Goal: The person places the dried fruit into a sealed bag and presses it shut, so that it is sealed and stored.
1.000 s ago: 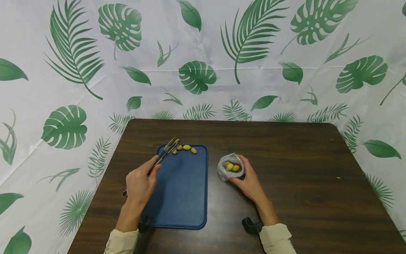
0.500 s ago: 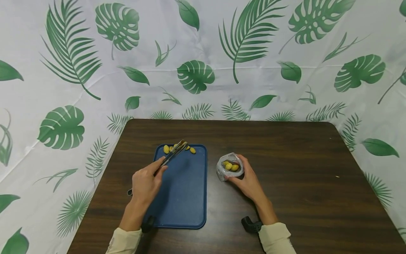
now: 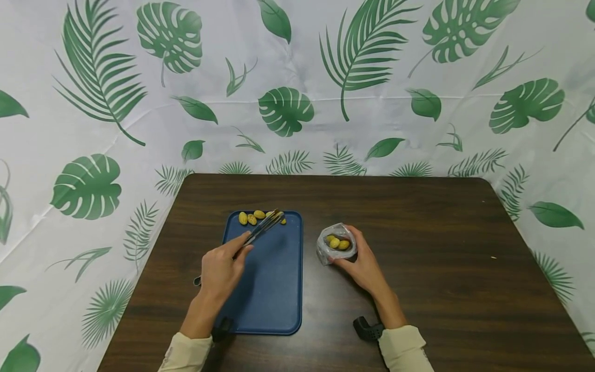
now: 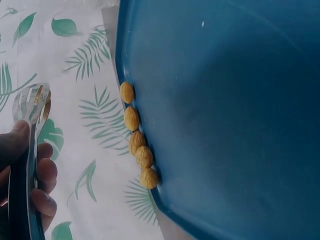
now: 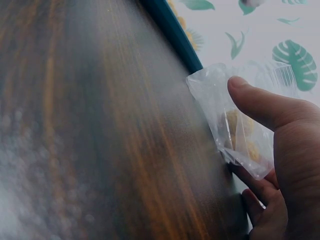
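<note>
My left hand (image 3: 220,274) grips a pair of metal tongs (image 3: 262,228), whose tips hover above the far end of a blue tray (image 3: 265,289). Along that end lie several small yellow-brown wrinkled pieces (image 3: 252,219), nuts or dried fruits by their look. In the left wrist view nothing shows between the tong tips (image 4: 34,100), and the row of pieces (image 4: 131,118) sits against the tray's edge. Right of the tray, my right hand (image 3: 367,266) holds a clear plastic bag (image 3: 327,254) by its side, thumb and fingers around it. Similar yellow pieces (image 3: 334,243) lie inside its open mouth.
Tray and bag are on a dark brown wooden table (image 3: 432,258). A cloth with green leaf prints (image 3: 344,57) hangs behind the table. A small pale fleck (image 3: 494,257) lies on the right part of the tabletop.
My left hand has moved the tongs rightward along the row of pieces, uncovering those at the left and now overlapping the right end. The right hand and bag stay in place.
</note>
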### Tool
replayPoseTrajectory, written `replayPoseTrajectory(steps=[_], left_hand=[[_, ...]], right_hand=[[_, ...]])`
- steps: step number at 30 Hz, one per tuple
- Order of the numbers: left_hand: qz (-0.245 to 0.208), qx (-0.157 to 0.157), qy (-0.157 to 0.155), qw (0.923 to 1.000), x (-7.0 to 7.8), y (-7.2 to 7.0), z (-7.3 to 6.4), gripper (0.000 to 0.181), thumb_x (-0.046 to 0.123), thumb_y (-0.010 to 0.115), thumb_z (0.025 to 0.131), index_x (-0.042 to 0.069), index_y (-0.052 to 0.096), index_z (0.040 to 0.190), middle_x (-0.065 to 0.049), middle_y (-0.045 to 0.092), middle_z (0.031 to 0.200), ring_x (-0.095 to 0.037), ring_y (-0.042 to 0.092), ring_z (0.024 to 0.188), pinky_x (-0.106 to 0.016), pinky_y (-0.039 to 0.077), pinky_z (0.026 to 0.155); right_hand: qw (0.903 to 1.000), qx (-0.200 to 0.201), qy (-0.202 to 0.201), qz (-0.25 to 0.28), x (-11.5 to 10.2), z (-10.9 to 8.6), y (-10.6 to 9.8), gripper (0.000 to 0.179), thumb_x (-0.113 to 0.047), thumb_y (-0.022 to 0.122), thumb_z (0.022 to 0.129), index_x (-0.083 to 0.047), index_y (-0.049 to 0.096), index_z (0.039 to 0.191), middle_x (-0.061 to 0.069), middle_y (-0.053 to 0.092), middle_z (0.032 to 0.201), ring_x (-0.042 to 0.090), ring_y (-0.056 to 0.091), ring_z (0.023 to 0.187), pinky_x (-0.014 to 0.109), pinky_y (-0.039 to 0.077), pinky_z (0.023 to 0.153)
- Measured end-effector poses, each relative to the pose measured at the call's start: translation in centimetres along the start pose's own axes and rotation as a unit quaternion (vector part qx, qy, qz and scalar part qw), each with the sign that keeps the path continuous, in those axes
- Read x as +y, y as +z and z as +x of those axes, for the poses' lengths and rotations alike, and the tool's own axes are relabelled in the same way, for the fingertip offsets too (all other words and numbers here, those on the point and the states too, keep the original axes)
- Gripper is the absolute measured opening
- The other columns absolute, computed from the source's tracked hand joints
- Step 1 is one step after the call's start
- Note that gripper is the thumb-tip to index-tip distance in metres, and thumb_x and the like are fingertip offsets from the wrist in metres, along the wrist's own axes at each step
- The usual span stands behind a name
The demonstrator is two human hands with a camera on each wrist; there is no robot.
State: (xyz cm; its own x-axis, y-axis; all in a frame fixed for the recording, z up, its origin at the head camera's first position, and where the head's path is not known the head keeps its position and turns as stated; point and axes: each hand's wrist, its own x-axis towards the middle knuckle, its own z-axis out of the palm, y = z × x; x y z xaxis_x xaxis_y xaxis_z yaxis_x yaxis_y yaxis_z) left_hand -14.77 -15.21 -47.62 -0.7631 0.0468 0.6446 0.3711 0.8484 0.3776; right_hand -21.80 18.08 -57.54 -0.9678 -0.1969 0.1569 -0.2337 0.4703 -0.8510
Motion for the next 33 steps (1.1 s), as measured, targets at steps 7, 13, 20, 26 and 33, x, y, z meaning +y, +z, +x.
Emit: replayPoseTrajectory(steps=[7, 13, 20, 26, 33], left_hand=[[-0.006, -0.01, 0.013, 0.9998, 0.5, 0.8, -0.1, 0.034, 0.014, 0.079, 0.075, 0.007, 0.072, 0.107, -0.007, 0.074, 0.09, -0.017, 0.07, 0.067, -0.035, 0.053, 0.054], [-0.006, -0.019, 0.016, 0.9997, 0.8, 1.3, -0.1, 0.033, 0.015, 0.079, 0.076, 0.008, 0.072, 0.108, -0.007, 0.074, 0.092, -0.015, 0.07, 0.07, -0.032, 0.054, 0.056], [-0.011, -0.029, 0.02, 0.9993, 1.3, 1.4, 0.2, 0.033, 0.018, 0.077, 0.078, 0.01, 0.072, 0.11, -0.006, 0.073, 0.096, -0.017, 0.071, 0.076, -0.033, 0.055, 0.06], [-0.011, -0.034, 0.022, 0.9991, 1.6, 1.6, 0.3, 0.033, 0.018, 0.077, 0.078, 0.009, 0.072, 0.109, -0.006, 0.073, 0.095, -0.015, 0.07, 0.073, -0.032, 0.054, 0.058], [-0.021, -0.039, 0.023, 0.9988, 1.9, 1.9, 0.3, 0.032, 0.016, 0.078, 0.077, 0.009, 0.072, 0.108, -0.005, 0.074, 0.092, -0.014, 0.069, 0.067, -0.03, 0.053, 0.054]], right_hand=[[1.0, 0.0, -0.001, 0.001, 0.0, 0.0, -0.1, 0.086, -0.045, 0.079, 0.072, -0.042, 0.028, 0.141, -0.003, 0.044, 0.137, 0.021, 0.044, 0.123, 0.055, 0.034, 0.101], [1.0, 0.001, -0.005, 0.004, -0.1, -0.1, -0.1, 0.086, -0.044, 0.079, 0.072, -0.042, 0.028, 0.14, -0.003, 0.044, 0.136, 0.021, 0.045, 0.122, 0.055, 0.034, 0.101], [0.9999, -0.002, -0.009, 0.005, -0.2, -0.1, -0.2, 0.087, -0.043, 0.08, 0.072, -0.041, 0.028, 0.141, -0.001, 0.044, 0.137, 0.022, 0.045, 0.122, 0.056, 0.034, 0.1], [1.0, 0.0, -0.007, 0.006, -0.2, -0.1, -0.2, 0.087, -0.044, 0.08, 0.071, -0.042, 0.028, 0.141, -0.002, 0.043, 0.138, 0.021, 0.044, 0.123, 0.055, 0.033, 0.101], [0.9999, 0.002, -0.009, 0.005, 0.0, 0.0, -0.1, 0.087, -0.043, 0.08, 0.071, -0.041, 0.028, 0.141, 0.0, 0.042, 0.139, 0.021, 0.043, 0.125, 0.056, 0.032, 0.102]])
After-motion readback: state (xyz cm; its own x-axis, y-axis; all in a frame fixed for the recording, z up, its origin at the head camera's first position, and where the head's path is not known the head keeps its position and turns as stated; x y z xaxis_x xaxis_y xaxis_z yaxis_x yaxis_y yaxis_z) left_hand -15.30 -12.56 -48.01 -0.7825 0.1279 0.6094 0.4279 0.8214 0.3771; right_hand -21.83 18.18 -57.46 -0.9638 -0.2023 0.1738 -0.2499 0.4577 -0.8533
